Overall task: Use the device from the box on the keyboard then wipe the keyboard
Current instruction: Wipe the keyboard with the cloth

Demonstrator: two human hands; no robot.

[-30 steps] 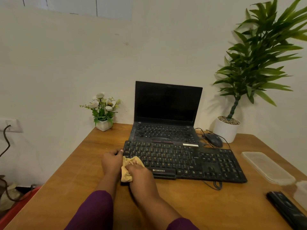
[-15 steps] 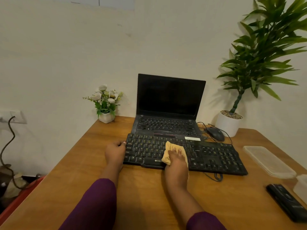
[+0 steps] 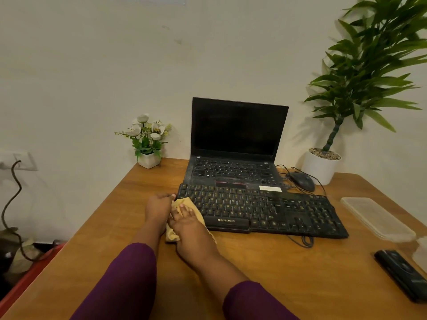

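A small pot of flowers [image 3: 147,137] stands at the far left corner of the worktop [image 3: 111,227], well clear of the work.

The left hand [image 3: 159,205] sits at the left end of the keyboard [image 3: 265,211], fingers curled against its edge to steady it. Just to its right, touching it, the right hand [image 3: 190,227] presses a yellow cloth [image 3: 185,201] onto the keyboard's near left corner. The fingers lie fairly straight over the cloth, which bunches out from under the palm.

This looks like the wiping step, at the left end of a pass. To do it well, the left hand should hold firm so the keyboard does not slide toward the laptop [image 3: 238,135] just behind it. The cloth would cover more if spread flatter under the fingers. Strokes should run row by row toward the number pad on the right, light enough not to lift a keycap, and should include the near edge by the logo.

Further right, the keyboard's cable [image 3: 300,241] loops off the near edge, and a mouse [image 3: 302,181] lies at the far right corner; a long stroke could snag either. A tall plant [image 3: 369,72] stands beyond. At the right side of the worktop lies a clear plastic box [image 3: 376,218], or its lid, with the black device [image 3: 402,273] near it, set down and probably done with.
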